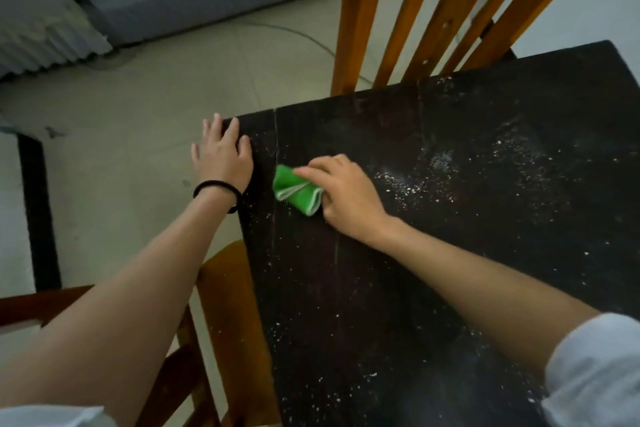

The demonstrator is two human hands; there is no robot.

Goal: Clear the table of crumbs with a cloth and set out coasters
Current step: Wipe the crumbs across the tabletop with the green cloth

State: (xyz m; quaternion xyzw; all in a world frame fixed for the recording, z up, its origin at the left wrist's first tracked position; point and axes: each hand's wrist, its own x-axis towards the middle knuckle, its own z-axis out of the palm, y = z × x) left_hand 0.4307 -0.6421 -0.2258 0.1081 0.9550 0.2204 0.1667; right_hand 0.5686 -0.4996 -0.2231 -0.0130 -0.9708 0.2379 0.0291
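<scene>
- The right hand (346,194) has its fingers (313,173) curled round the bunched green cloth (294,192), pressed on the tabletop (381,288) near its left edge
- The left hand (221,152) rests flat, fingers straight, at the far-left corner, holding nothing
- Crumbs (408,184) lie thick to the right; a small bunched cloth may smear or skip them
- A sweep left could tip crumbs onto the chair (225,288) below
- No coasters in view
</scene>
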